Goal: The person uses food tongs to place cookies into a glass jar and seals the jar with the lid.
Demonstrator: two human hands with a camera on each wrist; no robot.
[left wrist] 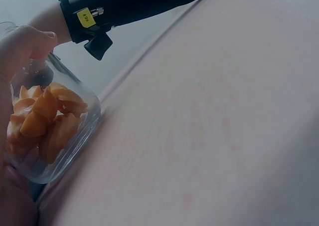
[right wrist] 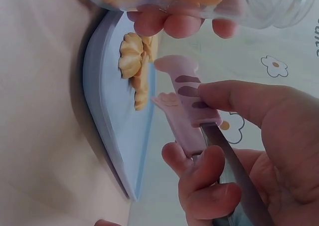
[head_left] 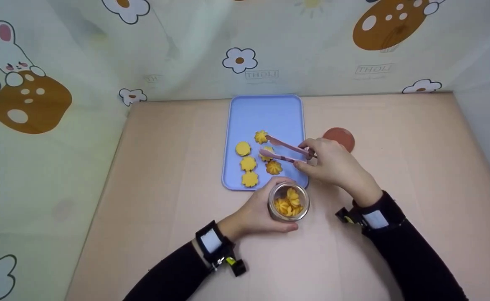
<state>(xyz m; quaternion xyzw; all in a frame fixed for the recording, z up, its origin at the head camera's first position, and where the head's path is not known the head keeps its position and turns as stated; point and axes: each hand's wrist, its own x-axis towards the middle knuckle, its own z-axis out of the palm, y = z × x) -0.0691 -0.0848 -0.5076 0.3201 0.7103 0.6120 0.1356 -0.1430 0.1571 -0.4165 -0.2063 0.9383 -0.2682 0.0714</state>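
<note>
My left hand (head_left: 251,215) holds a clear glass jar (left wrist: 85,138) by its side, its open mouth facing up in the head view. Flower-shaped yellow cookies (left wrist: 45,111) lie inside it. My right hand (head_left: 336,165) grips pink tongs (head_left: 286,145) between thumb and fingers. Their two tips are spread apart over a blue tray (head_left: 265,113), near the topmost cookie (head_left: 260,136) of the right column. Part of another cookie (head_left: 265,154) is hidden beneath the tongs. Several more cookies (head_left: 250,179) sit in two columns on the tray's near half.
A round reddish-brown lid (head_left: 340,137) lies right of the tray, partly covered by my right hand. The jar stands at the tray's near right corner. A patterned cloth (head_left: 186,50) hangs behind the table (head_left: 165,159).
</note>
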